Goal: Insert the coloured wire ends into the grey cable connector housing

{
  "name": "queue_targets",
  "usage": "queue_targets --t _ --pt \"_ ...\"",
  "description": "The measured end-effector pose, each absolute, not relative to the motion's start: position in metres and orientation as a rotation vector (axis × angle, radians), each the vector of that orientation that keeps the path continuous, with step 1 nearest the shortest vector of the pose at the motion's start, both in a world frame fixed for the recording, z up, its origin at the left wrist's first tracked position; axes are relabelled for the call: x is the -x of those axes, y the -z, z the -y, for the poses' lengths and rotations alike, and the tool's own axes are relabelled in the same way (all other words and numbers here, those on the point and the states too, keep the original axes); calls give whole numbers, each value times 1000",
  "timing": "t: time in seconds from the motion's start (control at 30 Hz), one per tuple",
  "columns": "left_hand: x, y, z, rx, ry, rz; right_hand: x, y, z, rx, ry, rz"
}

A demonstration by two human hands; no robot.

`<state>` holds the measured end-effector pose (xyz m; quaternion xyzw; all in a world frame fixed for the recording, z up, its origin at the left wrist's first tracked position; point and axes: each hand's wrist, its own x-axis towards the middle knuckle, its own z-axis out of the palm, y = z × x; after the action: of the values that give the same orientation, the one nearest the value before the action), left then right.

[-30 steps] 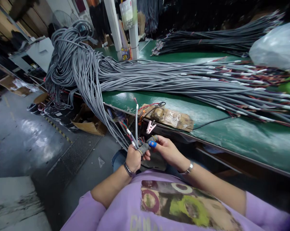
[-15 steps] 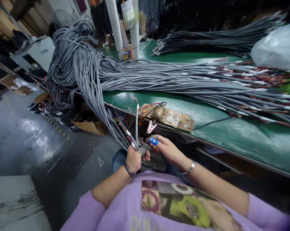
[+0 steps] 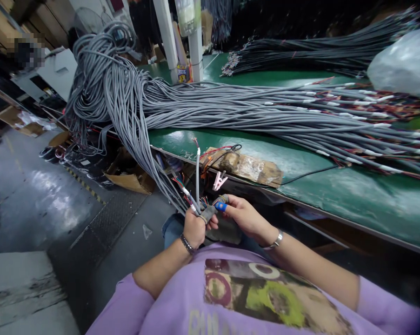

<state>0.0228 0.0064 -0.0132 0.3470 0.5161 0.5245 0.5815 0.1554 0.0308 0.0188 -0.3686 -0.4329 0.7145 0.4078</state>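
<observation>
My left hand [image 3: 196,228] is closed round the ends of several grey cables [image 3: 168,188], low in front of the table edge. A worn grey cover wraps its thumb. Coloured wires [image 3: 179,182] fan out of the white-banded cable ends above the fist, and one cable end [image 3: 197,170] stands upright. My right hand [image 3: 248,216] is pinched close to the left thumb, beside the short bare wires [image 3: 204,202]. One of its fingers wears a blue cover [image 3: 221,206], another a grey one. Whatever lies between those fingertips is too small to make out.
Across the green table [image 3: 182,142] lies a thick bundle of grey cables [image 3: 230,109]. A taped wooden block [image 3: 251,168] with a pink clip [image 3: 219,180] sits at its edge. Behind are black cables [image 3: 300,58] and a plastic bag [image 3: 401,60]. A cardboard box [image 3: 129,179] stands below left.
The view has shifted slightly. My right fingers have turned a little, with the blue-covered one slightly lower and nearer the left thumb. My left hand keeps its grip on the cables.
</observation>
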Motion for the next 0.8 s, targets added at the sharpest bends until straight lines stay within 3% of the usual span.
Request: queue_targets --t 0.3,0.47,0.8 --pt "-25 14 -4 -887 -1131 -1172 -143 -15 -34 989 -1750 1038" --pt "-23 17 -7 -775 -1264 -1214 -146 -3 -40 1116 -1628 1031" --pt "-23 15 -8 -769 -1233 -1193 -152 -13 -46 1061 -1720 1166"
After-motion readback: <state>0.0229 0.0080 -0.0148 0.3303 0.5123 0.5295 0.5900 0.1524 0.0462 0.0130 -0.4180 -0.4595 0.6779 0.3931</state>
